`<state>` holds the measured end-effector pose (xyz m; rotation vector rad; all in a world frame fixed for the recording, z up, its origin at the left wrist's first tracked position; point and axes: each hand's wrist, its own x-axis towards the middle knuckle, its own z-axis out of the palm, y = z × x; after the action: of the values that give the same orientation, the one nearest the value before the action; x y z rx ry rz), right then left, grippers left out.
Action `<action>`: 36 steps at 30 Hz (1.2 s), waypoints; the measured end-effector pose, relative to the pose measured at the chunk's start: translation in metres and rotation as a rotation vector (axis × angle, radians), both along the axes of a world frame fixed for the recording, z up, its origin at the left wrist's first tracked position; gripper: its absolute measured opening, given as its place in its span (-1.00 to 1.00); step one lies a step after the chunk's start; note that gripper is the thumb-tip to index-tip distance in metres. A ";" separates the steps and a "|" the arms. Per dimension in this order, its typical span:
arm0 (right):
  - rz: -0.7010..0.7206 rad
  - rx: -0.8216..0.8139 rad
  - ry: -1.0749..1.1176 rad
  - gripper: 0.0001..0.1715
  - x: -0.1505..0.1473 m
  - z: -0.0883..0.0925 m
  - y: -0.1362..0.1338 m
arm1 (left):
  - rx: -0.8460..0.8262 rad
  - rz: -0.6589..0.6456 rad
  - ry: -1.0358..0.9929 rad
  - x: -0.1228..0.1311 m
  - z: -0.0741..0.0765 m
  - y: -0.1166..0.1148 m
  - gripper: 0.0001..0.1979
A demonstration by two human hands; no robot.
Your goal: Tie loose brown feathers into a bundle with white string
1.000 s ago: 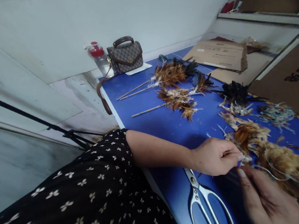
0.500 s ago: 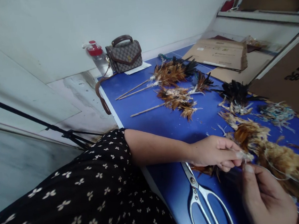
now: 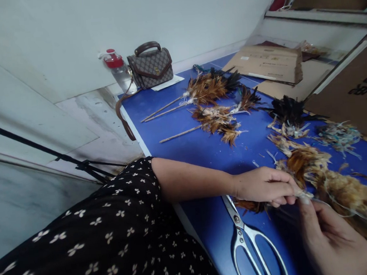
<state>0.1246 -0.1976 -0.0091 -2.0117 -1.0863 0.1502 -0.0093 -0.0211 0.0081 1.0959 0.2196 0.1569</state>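
My left hand [image 3: 273,185] is closed on a small feather bundle [image 3: 251,205]. Brown feathers hang out below that hand, and the pale quill end [image 3: 305,194] pokes out past its fingertips. With thumb and forefinger together, my right hand [image 3: 336,235] pinches at this quill end, fingertips almost touching those of the left. A thin whitish string [image 3: 343,214] runs near the right fingers; whether they grip it is hard to see. Silver scissors [image 3: 239,224] lie just below my left wrist. Beyond both hands spreads a long pile of tan and brown feathers [image 3: 345,187].
Feather pieces on sticks [image 3: 206,88] lie farther back on the blue table [image 3: 179,161]. Black feathers [image 3: 286,111] and a tangle of pale blue strands [image 3: 339,137] are at right. A handbag [image 3: 151,67], a bottle [image 3: 120,72] and flattened cardboard [image 3: 267,64] stand behind.
My right hand has shifted slightly right and down, its fingertips still at the quill end. The left fingers have closed a little more around the bundle.
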 end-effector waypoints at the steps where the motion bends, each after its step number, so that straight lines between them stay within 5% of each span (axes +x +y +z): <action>1: 0.018 -0.002 0.009 -0.37 0.000 -0.001 0.000 | 0.046 0.007 -0.001 -0.001 0.000 0.001 -0.63; 4: 0.079 0.002 0.042 -0.41 0.000 0.000 0.001 | 0.126 0.024 0.019 -0.004 -0.002 0.005 -0.51; 8: 0.071 0.014 0.020 -0.33 -0.004 0.007 0.007 | 0.036 0.006 0.054 -0.003 -0.003 0.007 -0.44; 19: 0.100 0.055 0.163 -0.34 -0.007 0.005 0.007 | -0.212 0.000 0.050 0.007 -0.015 0.002 -0.58; 25: 0.087 0.050 0.133 -0.30 -0.005 0.000 0.006 | -0.227 0.000 0.010 0.011 -0.024 0.003 -0.68; 36: 0.005 0.091 0.190 -0.30 -0.006 -0.007 0.007 | -0.184 0.000 0.093 0.011 -0.015 0.011 -0.81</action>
<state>0.1183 -0.1907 -0.0161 -1.8726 -0.9607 0.2841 0.0016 -0.0104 -0.0066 0.9209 0.3109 0.0836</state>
